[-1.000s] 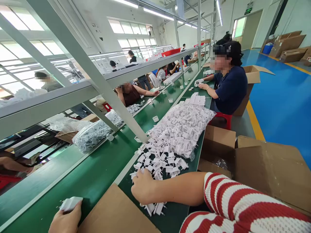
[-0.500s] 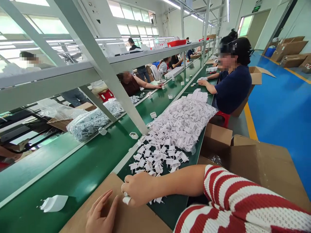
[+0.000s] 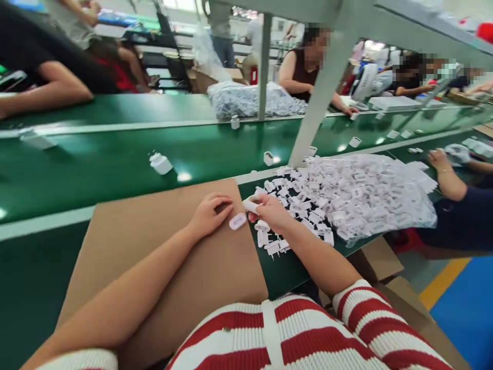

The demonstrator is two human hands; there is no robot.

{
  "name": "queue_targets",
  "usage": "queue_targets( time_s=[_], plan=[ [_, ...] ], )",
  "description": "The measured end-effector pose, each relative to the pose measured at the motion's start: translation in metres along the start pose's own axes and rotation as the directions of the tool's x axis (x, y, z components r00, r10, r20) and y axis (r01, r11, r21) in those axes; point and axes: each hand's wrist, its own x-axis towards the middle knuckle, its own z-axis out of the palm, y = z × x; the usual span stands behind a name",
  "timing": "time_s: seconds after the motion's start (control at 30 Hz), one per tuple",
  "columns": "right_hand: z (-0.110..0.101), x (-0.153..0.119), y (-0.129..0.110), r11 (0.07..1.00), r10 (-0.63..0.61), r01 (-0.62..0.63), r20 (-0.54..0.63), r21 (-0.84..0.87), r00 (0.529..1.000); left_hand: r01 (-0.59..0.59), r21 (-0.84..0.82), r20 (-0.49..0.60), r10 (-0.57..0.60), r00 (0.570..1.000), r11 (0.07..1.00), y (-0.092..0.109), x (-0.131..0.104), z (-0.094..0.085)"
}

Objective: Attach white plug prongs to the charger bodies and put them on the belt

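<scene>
My right hand is closed on a white plug housing, held between thumb and fingers at the cardboard's right edge. Just left of it, a slightly blurred white oval piece is seen over the cardboard sheet; whether it rests there I cannot tell. My left hand hovers or rests on the sheet with thumb and fingers apart, holding nothing, its fingertips near the oval piece. Beside and beyond my right hand lies a loose heap of white plug housings with metal pins.
A clear bag of white housings lies right of the heap. Past the cardboard runs a green conveyor belt carrying scattered plugs, one a white plug. A slanted post rises beside it. Co-workers sit across and to the right.
My view has swung left and down. My right hand has come back from the heap's near side with a housing, and the white oval piece now shows between the hands.
</scene>
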Motion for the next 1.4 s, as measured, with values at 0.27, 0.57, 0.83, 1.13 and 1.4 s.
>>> queue_targets(
  time_s=[0.27, 0.57, 0.83, 1.13, 1.4],
  plan=[
    [-0.007, -0.011, 0.016, 0.560, -0.308, 0.297, 0.138, -0.773, 0.941, 0.072, -0.113, -0.060, -0.079, 0.995, 0.991, -0.006, -0.003, 0.006],
    [-0.003, -0.003, 0.026, 0.253, -0.247, 0.280, 0.218, -0.926, 0.944, -0.098, -0.144, 0.011, 0.100, 0.995, 0.985, 0.002, -0.006, 0.005],
    [-0.001, -0.009, 0.017, 0.476, -0.319, 0.205, 0.049, -0.855, 0.947, 0.317, -0.153, -0.002, -0.321, 0.947, 0.936, 0.000, 0.023, 0.006],
    [-0.008, -0.010, 0.005, 0.545, -0.460, 0.333, 0.058, -0.769, 0.886, 0.452, -0.032, -0.221, -0.447, 0.867, 0.892, 0.009, 0.150, 0.052],
    [-0.006, -0.010, -0.008, 0.929, -0.275, 0.218, -0.165, -0.299, 0.947, 0.358, -0.016, -0.135, -0.357, 0.924, 0.933, 0.010, 0.148, 0.048]
  ],
)
